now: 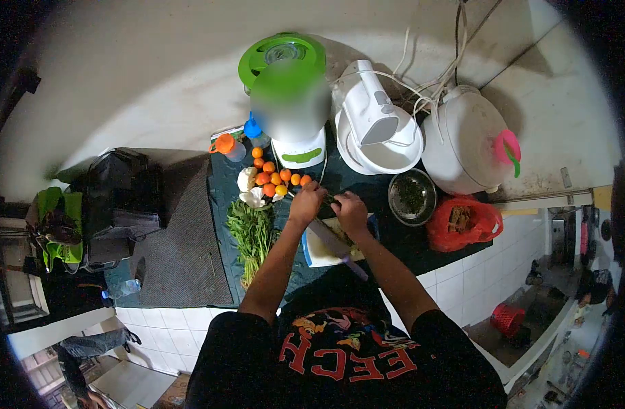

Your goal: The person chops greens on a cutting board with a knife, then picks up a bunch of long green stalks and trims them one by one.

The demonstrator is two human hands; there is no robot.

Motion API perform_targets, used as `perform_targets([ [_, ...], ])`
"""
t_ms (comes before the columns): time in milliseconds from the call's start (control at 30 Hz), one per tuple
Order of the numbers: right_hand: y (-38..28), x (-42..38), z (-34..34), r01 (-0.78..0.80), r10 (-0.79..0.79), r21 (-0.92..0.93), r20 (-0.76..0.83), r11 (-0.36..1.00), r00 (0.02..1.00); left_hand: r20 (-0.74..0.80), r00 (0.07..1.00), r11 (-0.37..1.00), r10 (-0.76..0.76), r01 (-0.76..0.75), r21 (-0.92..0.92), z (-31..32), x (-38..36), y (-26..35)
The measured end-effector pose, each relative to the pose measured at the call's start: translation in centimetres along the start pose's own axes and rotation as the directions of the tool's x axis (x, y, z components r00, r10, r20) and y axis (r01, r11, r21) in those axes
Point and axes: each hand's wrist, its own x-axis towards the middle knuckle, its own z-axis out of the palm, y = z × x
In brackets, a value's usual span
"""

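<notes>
My left hand [308,203] and my right hand [351,211] are close together above the chopping board, fingers closed on a small green herb sprig [331,198] that shows between them. Most of the sprig is hidden by the fingers. Below them, a knife [331,240] with a purple handle lies across the white and blue chopping board [316,258]. A leafy bunch of greens [250,235] rests left of my left forearm. Several small orange tomatoes [268,167] and white bulbs [247,179] sit just beyond my left hand. Right of my right hand stands a steel bowl [430,204] with green bits inside.
At the back stand a green and white blender [299,146], a white stand mixer [375,109] and a large white bucket [462,136]. A red plastic bag [473,225] sits at the right edge. Orange-capped [225,144] and blue-capped bottles [252,126] stand back left.
</notes>
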Motion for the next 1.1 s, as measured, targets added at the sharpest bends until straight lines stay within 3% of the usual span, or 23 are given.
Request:
perform_targets([
  [33, 0.0, -0.1, 0.3, 0.01, -0.01, -0.024, -0.018, 1.0, 1.0, 0.001, 1.0, 1.0, -0.003, 0.003, 0.001, 0.3, 0.0, -0.4],
  [100, -0.1, 0.0, 0.5, -0.004, 0.004, -0.016, -0.004, 1.0, 1.0, 0.041, 0.991, 0.991, 0.128, -0.129, 0.032, 0.2, 0.4, -0.9],
  [233, 0.0, 0.1, 0.9, 0.028, -0.028, 0.007, -0.079, 1.0, 0.997, 0.032, 0.988, 0.986, 0.154, -0.156, 0.064, 0.0, 0.6, -0.7],
  [400, 0.4, -0.6, 1.0, -0.078, 0.09, 0.105, -0.112, 0.991, 0.99, -0.074, 0.987, 0.989, 0.14, -0.137, 0.047, 0.3, 0.6, -0.5],
  [533, 1.6, -1.1, 1.3, -0.138, 0.161, 0.235, -0.082, 0.962, 0.984, -0.01, 0.993, 0.992, 0.115, -0.114, 0.052, 0.9, 0.4, -0.4],
  [667, 2.3, -1.1, 1.2, -0.175, 0.201, 0.247, -0.081, 0.953, 0.976, -0.026, 0.997, 0.996, 0.077, -0.078, -0.043, 1.5, 0.0, 0.3],
  [733, 2.3, -1.1, 1.0, -0.288, 0.311, 0.262, -0.049, 0.921, 0.949, -0.018, 0.996, 0.995, 0.085, -0.086, -0.05, 1.8, -0.3, 0.5],
  [900, 3.7, -1.4, 1.1, -0.283, 0.303, 0.285, -0.03, 0.916, 0.952, -0.13, 0.96, 0.968, 0.248, -0.24, 0.074, 2.2, -0.2, 1.0],
  [967, 4.3, -1.6, 1.3, -0.303, 0.322, 0.3, -0.013, 0.904, 0.947, -0.106, 0.958, 0.96, 0.266, -0.253, 0.124, 2.3, 0.1, 0.7],
  [1067, 4.3, -1.6, 0.6, -0.442, 0.431, 0.355, 0.115, 0.824, 0.895, -0.065, 0.959, 0.954, 0.276, -0.266, 0.14, 2.4, 0.3, 0.1],
  [1100, 4.3, -1.6, 0.6, -0.491, 0.468, 0.47, 0.175, 0.734, 0.866, -0.046, 0.963, 0.959, 0.267, -0.261, 0.106, 2.4, 0.3, 0.0],
])
